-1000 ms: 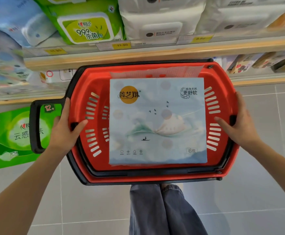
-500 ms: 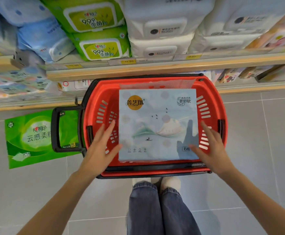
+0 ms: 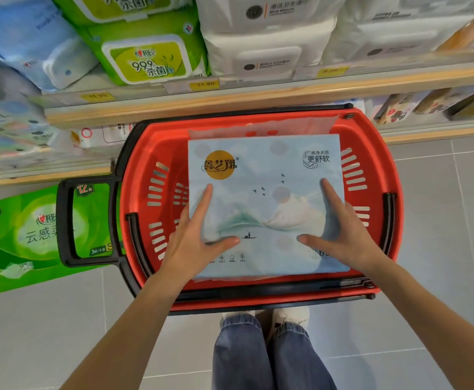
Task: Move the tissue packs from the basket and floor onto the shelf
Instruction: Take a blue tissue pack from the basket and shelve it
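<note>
The pale blue, near-square plastic tissue pack (image 3: 266,204) lies flat in the red plastic basket (image 3: 371,136), print upward, top edge toward the wooden shelf (image 3: 258,102). The left hand (image 3: 196,237) and right hand (image 3: 340,232) rest on it, fingers straight together, thumbs splayed inward

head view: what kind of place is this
Most likely a shop aisle: a shelf with yellow price tags along its edge, stacked wet wipe packs on it, and a red shopping basket below.
</note>
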